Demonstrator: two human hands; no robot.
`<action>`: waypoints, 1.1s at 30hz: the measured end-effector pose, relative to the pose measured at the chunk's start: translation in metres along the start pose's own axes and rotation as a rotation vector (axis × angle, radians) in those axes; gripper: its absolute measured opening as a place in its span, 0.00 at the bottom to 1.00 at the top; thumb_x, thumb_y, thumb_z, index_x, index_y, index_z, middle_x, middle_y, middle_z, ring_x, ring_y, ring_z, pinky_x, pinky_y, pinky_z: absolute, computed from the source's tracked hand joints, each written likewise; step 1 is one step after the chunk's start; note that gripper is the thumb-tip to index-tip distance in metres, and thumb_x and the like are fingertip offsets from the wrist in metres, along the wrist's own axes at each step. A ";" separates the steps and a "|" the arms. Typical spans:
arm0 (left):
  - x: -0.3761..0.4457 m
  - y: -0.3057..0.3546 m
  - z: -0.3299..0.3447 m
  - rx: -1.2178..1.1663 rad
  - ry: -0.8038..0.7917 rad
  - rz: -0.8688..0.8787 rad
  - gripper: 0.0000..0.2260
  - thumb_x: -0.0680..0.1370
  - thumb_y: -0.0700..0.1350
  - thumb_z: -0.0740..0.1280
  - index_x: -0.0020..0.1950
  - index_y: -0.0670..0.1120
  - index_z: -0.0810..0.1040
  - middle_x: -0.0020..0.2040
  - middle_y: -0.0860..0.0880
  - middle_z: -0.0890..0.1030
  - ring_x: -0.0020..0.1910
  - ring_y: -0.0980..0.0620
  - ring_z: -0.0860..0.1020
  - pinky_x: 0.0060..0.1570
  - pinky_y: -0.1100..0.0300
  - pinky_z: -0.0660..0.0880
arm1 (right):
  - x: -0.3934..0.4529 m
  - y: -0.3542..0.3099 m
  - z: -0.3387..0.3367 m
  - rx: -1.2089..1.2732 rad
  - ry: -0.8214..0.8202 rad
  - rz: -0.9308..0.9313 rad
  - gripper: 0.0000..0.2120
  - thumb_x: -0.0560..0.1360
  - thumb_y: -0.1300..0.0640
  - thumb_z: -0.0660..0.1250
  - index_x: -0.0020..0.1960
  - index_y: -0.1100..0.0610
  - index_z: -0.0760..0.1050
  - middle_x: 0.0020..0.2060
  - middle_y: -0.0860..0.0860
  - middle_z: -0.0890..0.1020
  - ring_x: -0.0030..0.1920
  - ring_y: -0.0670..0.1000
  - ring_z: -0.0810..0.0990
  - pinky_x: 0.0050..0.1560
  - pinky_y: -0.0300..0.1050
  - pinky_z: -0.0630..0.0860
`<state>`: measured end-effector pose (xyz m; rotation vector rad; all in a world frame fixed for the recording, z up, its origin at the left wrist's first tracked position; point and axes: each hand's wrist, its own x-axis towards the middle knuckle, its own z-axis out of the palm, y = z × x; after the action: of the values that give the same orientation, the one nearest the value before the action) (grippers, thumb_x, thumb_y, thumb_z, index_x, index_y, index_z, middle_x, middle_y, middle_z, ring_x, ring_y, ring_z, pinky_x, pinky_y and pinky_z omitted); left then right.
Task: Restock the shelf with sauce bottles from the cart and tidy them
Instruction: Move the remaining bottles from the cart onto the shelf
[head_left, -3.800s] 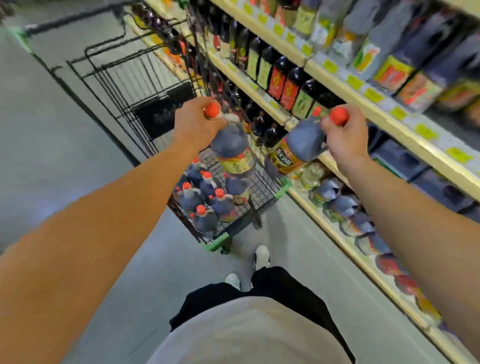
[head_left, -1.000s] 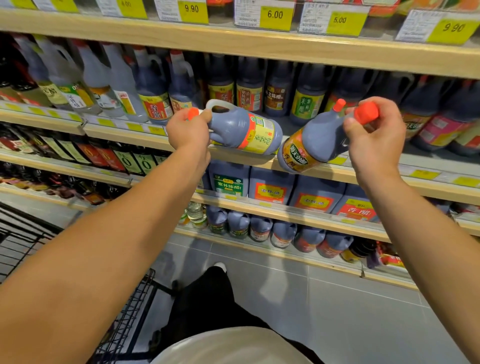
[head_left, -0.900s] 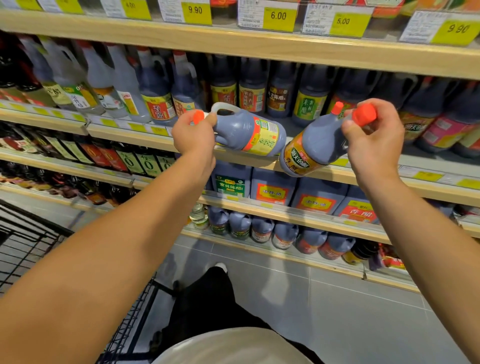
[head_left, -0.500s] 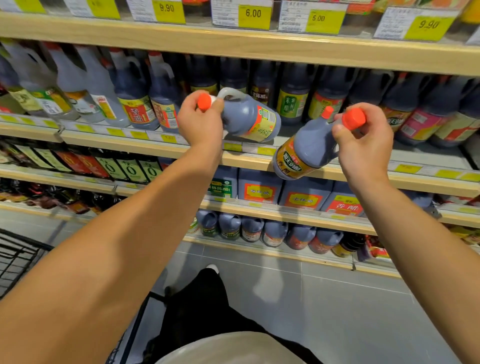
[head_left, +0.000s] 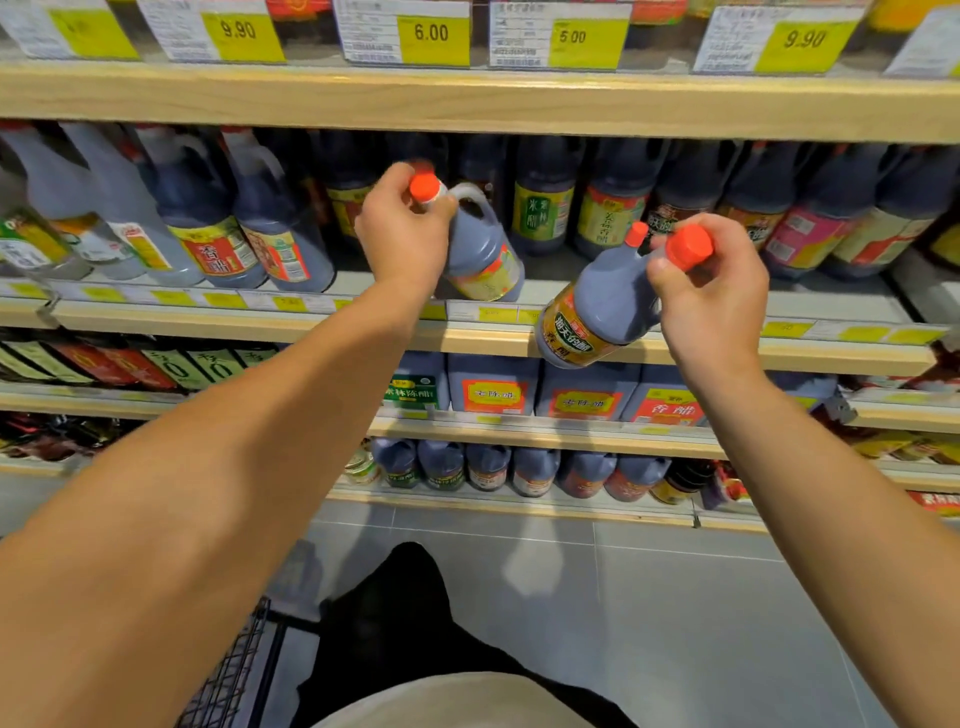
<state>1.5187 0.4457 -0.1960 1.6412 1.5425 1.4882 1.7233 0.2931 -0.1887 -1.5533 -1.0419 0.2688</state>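
— 2 bottles, 1 in each hand. Where is the left one?

— The left hand curls round the neck of the left bottle, just under its orange cap. That bottle tilts to the left, its base at the front of the shelf, over the price strip.

— And the right?

— The right hand grips the right bottle by the neck, thumb and fingers wrapped below the cap. It leans with its base down and to the left, in front of the shelf edge, label facing out. I cannot tell whether it touches the edge. A 2nd orange cap shows just beside the hand; I cannot tell what it belongs to.

— What stands behind them?

— Dark bottles in a row at the back of the same shelf, with yellow, green and pink labels. A bare patch of shelf lies between them and the 2 held bottles.

— Anything else?

— Price tags on the shelf above read 9.90, 6.00 and 5.00. Bigger jugs sit on the shelf below. A corner of the cart shows at bottom left, on the grey floor.
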 end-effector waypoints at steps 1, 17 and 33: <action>0.003 0.002 0.001 0.035 -0.004 0.031 0.07 0.69 0.48 0.70 0.45 0.48 0.79 0.37 0.52 0.80 0.39 0.52 0.78 0.45 0.59 0.75 | 0.000 0.001 -0.001 0.000 -0.004 0.000 0.12 0.70 0.59 0.67 0.53 0.52 0.74 0.48 0.50 0.81 0.50 0.49 0.80 0.56 0.54 0.76; 0.028 -0.014 0.026 0.366 -0.498 0.094 0.29 0.76 0.38 0.65 0.75 0.49 0.61 0.69 0.41 0.71 0.65 0.40 0.71 0.61 0.55 0.71 | 0.017 -0.013 -0.014 -0.003 0.064 -0.162 0.14 0.70 0.61 0.67 0.55 0.54 0.73 0.49 0.51 0.80 0.50 0.49 0.80 0.55 0.53 0.77; 0.006 -0.042 0.053 0.195 -0.455 -0.226 0.26 0.69 0.53 0.76 0.58 0.41 0.72 0.57 0.44 0.78 0.55 0.47 0.76 0.48 0.56 0.73 | 0.034 0.006 -0.007 -0.113 0.112 -0.274 0.15 0.70 0.61 0.67 0.56 0.58 0.73 0.48 0.46 0.77 0.50 0.50 0.78 0.53 0.55 0.76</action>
<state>1.5463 0.4811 -0.2472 1.6950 1.5774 0.7982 1.7505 0.3138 -0.1796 -1.4862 -1.1823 -0.0666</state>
